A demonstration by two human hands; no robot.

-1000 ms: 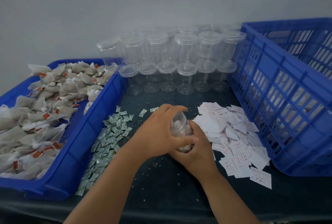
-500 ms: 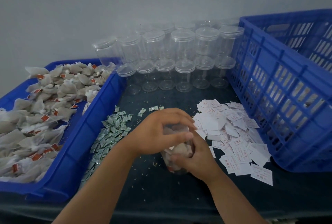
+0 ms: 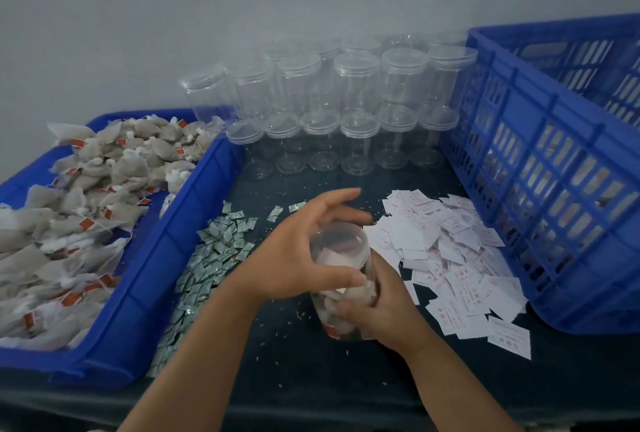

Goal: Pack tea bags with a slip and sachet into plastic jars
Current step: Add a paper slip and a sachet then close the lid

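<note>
- My right hand (image 3: 384,322) has its fingers wrapped low round the upright jar (image 3: 343,251), mid-counter towards the front edge.
- My left hand (image 3: 301,255) sits over its top, fingers spread wide.

A plain, pale grey wall (image 3: 207,15) fills the upper part of the frame, matte and unmarked. Below it a table (image 3: 311,372) with a dark, near-black top runs across to the bottom edge, flecked with small pale crumbs. The light is soft and even, casting only faint shadows.
</note>
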